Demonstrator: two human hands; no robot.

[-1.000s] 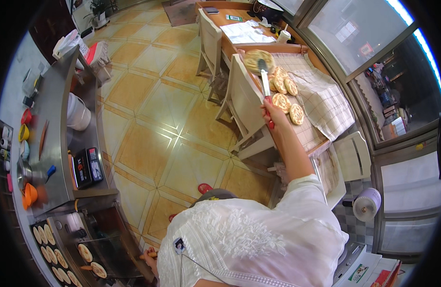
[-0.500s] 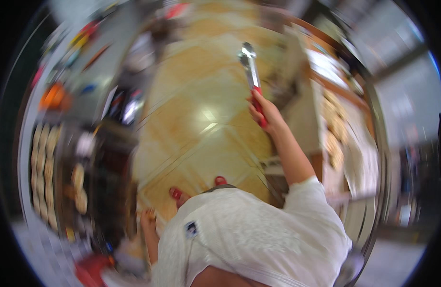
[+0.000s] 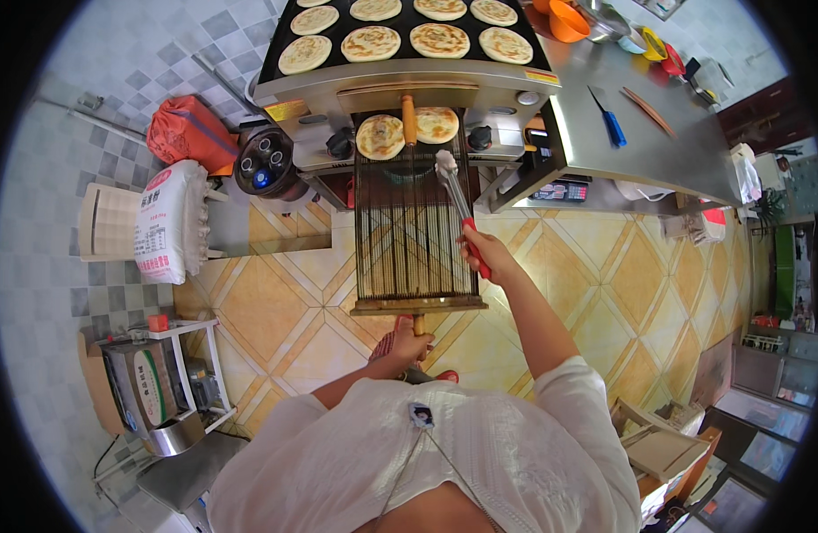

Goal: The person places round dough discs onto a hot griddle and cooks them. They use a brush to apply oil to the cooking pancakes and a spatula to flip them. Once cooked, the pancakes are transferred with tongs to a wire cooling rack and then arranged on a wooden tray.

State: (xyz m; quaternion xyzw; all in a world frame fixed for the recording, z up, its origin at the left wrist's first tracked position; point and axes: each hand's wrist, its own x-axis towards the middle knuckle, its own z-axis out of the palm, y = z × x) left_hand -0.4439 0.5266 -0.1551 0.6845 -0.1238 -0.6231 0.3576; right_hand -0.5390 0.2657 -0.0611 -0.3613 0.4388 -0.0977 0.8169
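Note:
My left hand (image 3: 412, 344) is closed around the wooden handle (image 3: 418, 325) of a wire rack (image 3: 418, 306), which extends out from under a griddle. My right hand (image 3: 491, 256) grips red-handled metal tongs (image 3: 454, 190), their tips above the rack's right side with nothing seen in them. Two browned flatbreads lie at the rack's far end, one flatbread (image 3: 380, 138) on the left and another flatbread (image 3: 439, 124) on the right. A wooden handle (image 3: 409, 121) on the griddle's front partly covers the gap between them. Several more flatbreads (image 3: 372, 43) sit on the black griddle (image 3: 407, 64).
To the right stands a metal counter (image 3: 640, 164) with a blue-handled knife (image 3: 610, 120) and bowls (image 3: 569, 21). A white sack (image 3: 172, 222), a red bag (image 3: 191, 135) and a dark round pot (image 3: 267, 169) are on the left. A white-framed stand (image 3: 196, 364) is nearer.
My view has turned from a blurred aisle to face the griddle. My left hand, low at my side before, now holds the rack's handle. The tongs stay in my right hand.

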